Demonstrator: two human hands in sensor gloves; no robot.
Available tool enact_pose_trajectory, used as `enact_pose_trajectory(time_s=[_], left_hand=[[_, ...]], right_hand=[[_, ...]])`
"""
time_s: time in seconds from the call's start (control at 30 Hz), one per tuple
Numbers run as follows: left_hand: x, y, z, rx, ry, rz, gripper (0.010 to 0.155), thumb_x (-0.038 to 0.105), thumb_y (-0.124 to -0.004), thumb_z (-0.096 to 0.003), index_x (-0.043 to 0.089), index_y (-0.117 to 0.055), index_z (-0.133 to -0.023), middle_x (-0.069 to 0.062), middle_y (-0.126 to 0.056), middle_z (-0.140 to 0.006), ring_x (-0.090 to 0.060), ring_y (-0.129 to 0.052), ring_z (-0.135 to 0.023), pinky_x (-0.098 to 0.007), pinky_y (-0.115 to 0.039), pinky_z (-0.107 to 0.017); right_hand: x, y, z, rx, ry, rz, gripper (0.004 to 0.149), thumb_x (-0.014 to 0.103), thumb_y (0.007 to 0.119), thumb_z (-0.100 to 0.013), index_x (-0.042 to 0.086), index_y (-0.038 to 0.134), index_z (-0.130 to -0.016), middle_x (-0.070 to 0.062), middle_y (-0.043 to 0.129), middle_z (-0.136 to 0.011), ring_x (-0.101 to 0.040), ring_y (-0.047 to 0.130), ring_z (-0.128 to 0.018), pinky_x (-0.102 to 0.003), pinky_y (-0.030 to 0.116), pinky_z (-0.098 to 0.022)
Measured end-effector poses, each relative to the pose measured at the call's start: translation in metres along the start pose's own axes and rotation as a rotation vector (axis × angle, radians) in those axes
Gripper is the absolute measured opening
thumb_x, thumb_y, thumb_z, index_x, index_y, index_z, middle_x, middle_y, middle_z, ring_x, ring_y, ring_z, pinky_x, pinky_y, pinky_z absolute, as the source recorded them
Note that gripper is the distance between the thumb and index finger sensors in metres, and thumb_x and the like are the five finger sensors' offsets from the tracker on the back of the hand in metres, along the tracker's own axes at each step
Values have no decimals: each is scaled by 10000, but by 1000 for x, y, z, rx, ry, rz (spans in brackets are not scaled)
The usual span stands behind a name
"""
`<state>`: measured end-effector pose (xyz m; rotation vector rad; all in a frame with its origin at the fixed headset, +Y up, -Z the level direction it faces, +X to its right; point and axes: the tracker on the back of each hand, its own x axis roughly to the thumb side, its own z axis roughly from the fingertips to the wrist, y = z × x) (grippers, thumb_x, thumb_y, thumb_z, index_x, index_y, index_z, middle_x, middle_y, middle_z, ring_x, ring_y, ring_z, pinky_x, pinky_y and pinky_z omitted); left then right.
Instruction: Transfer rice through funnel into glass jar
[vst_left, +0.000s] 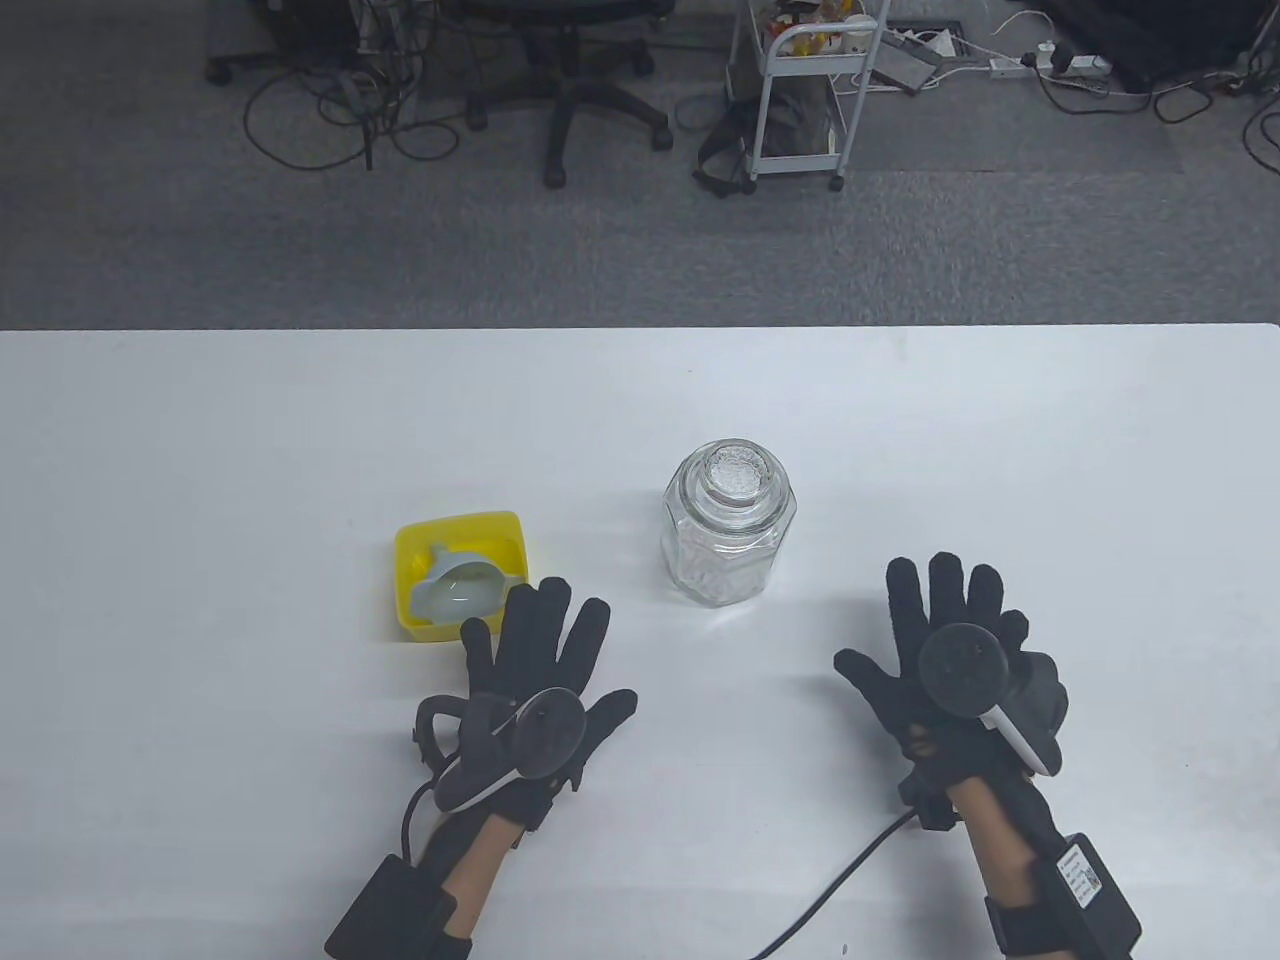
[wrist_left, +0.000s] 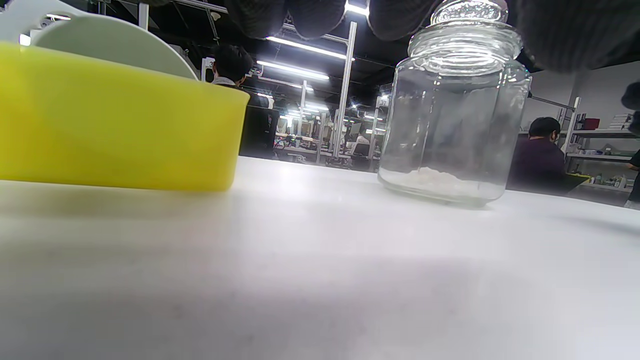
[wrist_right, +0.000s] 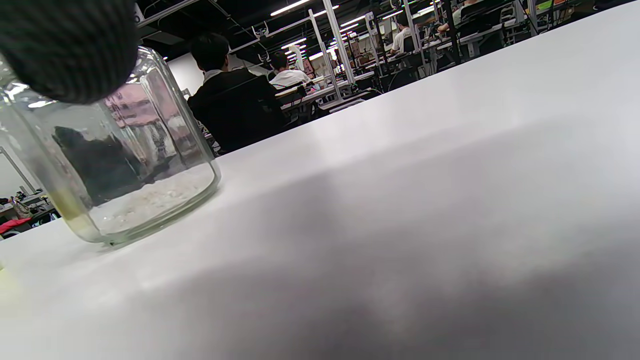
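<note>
Both hands lie flat on the tabletop (vst_left: 200, 450), palms down, fingers spread apart and holding nothing, so the work looks to be at its very start or at a pause between steps. The left hand (vst_left: 535, 680) has its fingertips just short of the yellow tub (vst_left: 455, 530), which stands touching or almost touching the tip of the outer finger; inside the tub lies the pale funnel (vst_left: 462, 590), tipped on its side with its wide mouth facing up. The jar (vst_left: 728, 525) stands upright beyond and between the two hands, ahead and to the inner side of the right hand (vst_left: 950, 650), well clear of its fingertips. Its glass lid (vst_left: 735, 470) sits on top, and the wrist views show a thin layer of rice (wrist_left: 435, 179) on the bottom. How much rice remains in the tub cannot be told, since the funnel covers most of it. Judging from this, the jar must first be opened: the right hand would reach forward and inward to lift the lid and set it aside, while the left reaches forward for the funnel and stands its spout in the jar's mouth. Only then can the tub be tipped over the funnel.
</note>
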<state>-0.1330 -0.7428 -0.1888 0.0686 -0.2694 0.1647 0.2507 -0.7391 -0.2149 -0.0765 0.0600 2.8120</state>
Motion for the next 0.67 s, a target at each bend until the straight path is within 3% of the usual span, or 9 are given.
enact_pose_trajectory(time_s=[0.67], left_hand=[[1,0,1,-10,-1,-9,840,752,-712,-497,397,-365,-1174,-126,-293,-1305,-452,-341,-1187,-766,-349,-736]], right_hand=[[4,4,-1,11,-7,-2,916,751,720,-367,423,191,-1040,-87,153,-1195,-443,80,-1063,-720,214,-691]])
